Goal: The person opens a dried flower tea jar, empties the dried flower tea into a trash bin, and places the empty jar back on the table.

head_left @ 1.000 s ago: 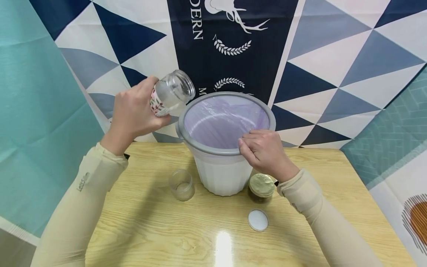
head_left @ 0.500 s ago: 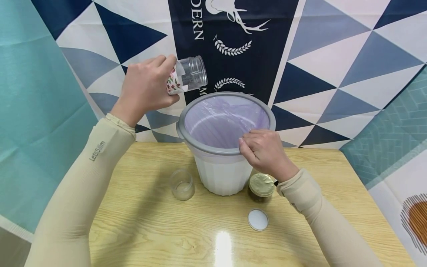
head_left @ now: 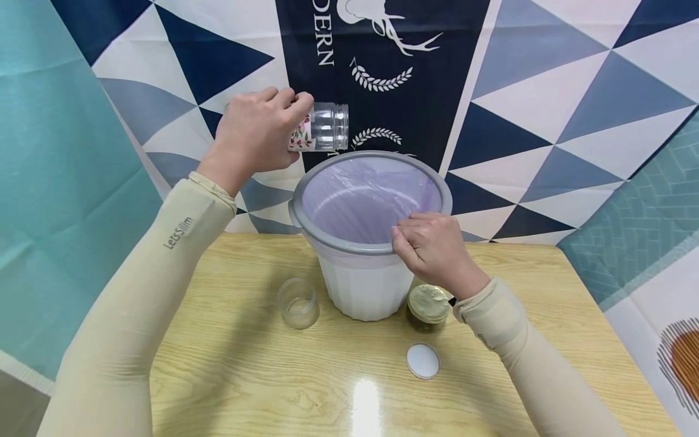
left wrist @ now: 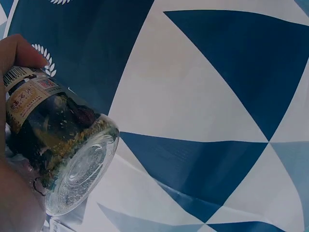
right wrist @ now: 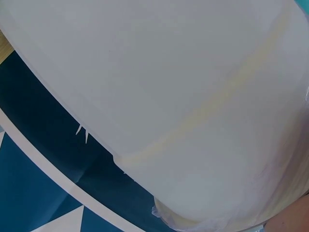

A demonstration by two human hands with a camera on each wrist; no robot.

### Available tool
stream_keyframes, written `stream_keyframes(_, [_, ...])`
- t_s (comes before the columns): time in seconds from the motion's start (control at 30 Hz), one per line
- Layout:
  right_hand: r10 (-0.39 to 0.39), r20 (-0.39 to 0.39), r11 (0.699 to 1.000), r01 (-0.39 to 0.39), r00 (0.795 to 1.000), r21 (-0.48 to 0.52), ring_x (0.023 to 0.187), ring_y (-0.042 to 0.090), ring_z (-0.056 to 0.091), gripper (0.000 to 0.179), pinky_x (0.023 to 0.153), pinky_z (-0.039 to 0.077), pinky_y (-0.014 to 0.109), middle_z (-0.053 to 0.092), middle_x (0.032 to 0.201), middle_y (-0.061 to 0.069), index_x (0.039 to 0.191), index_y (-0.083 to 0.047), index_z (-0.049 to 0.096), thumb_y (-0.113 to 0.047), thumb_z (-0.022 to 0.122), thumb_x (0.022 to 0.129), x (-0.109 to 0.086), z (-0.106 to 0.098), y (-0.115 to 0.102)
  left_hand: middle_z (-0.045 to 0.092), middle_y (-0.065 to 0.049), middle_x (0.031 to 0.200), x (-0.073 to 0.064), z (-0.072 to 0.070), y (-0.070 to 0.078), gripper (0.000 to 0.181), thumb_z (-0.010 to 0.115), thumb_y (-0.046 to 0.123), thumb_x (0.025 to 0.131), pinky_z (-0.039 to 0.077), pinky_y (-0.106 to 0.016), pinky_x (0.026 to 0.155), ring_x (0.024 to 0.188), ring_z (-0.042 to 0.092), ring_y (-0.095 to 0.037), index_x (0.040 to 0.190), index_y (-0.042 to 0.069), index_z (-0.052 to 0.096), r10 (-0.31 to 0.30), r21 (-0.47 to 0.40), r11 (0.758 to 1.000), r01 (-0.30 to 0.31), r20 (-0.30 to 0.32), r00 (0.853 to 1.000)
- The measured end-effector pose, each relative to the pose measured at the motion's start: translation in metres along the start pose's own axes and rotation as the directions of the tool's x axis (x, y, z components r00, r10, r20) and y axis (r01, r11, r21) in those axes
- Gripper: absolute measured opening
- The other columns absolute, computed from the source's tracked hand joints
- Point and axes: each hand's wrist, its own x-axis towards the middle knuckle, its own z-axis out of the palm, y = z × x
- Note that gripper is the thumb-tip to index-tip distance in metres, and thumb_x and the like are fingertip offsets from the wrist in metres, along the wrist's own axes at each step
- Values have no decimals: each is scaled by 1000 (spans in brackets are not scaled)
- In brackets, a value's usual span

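My left hand (head_left: 259, 130) grips a clear jar (head_left: 327, 126) with a floral label. The jar lies sideways in the air, uncapped mouth pointing right, just above the back-left rim of a white bin (head_left: 363, 285). In the left wrist view the ridged base of the jar (left wrist: 77, 174) faces the camera, with yellowish and dark bits showing through the wall. On the bin's near-right side my right hand (head_left: 434, 252) holds the grey rim, thumb outside. A purple liner bag (head_left: 355, 212) lines the bin. The right wrist view is mostly filled by the bin's pale wall (right wrist: 145, 87).
A small clear cup (head_left: 298, 303) stands left of the bin on the wooden table (head_left: 246, 382). To the right is a dark jar with a gold foil top (head_left: 428, 303), and a white round lid (head_left: 423, 360) lies in front. Patterned cloth hangs behind.
The left hand has moved right and up, bringing the jar over toward the bin and tipping it to roughly level. The right hand and the bin have stayed put.
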Motion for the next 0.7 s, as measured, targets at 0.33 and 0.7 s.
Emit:
stream_keyframes(0.33, [4, -3, 1000, -4, 1000, 1, 48, 17, 44, 47, 45, 35, 32, 41, 49, -5, 50, -18, 39, -19, 40, 97, 1, -1, -2, 65, -20, 126, -2, 1, -3, 59, 78, 22, 83, 60, -51, 91, 107, 68, -39, 133, 8, 50, 52, 67, 997, -50, -33, 998])
stream_keyframes(0.7, [-2, -14, 1000, 2, 1000, -2, 47, 16, 40, 47, 44, 31, 31, 38, 49, -5, 50, -18, 37, -18, 40, 96, 1, -1, -2, 68, -20, 122, 0, -6, -9, 58, 77, 22, 84, 59, -48, 97, 105, 69, -38, 133, 7, 51, 108, 150, 985, -89, -123, 986])
